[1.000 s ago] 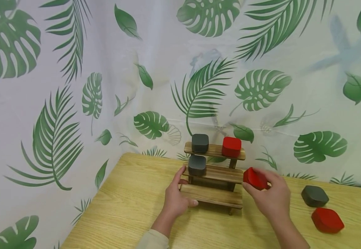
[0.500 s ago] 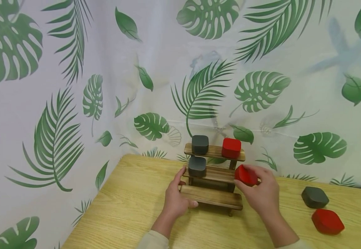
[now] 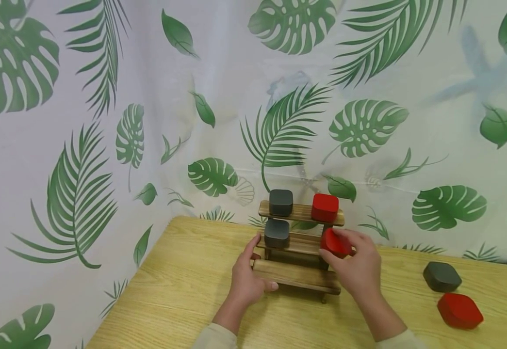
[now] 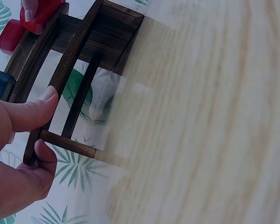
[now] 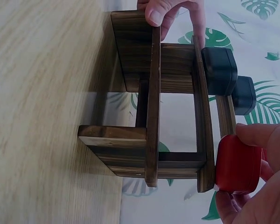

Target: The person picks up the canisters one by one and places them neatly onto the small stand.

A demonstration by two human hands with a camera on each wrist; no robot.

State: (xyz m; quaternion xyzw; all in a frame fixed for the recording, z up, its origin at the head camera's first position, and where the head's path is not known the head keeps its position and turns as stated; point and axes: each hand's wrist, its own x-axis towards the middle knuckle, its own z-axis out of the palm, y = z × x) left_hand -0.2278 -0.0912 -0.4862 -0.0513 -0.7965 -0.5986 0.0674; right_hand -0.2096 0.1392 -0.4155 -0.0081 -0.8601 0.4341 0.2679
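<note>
Right hand (image 3: 360, 266) pinches red block (image 3: 334, 243) at right end of middle shelf (image 3: 304, 243); left hand (image 3: 248, 278) grips wooden stand (image 3: 299, 275) by left end; dark block (image 3: 277, 233) sits on same shelf.

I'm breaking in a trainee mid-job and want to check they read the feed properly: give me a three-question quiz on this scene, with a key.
1. What does the right hand hold?
A) a dark block
B) a red block
C) a wooden plank
2. True or false: the left hand grips the wooden stand.
3. How many blocks lie on the table to the right of the stand?

Key:
1. B
2. True
3. Two: the loose dark block and the loose red block
</note>
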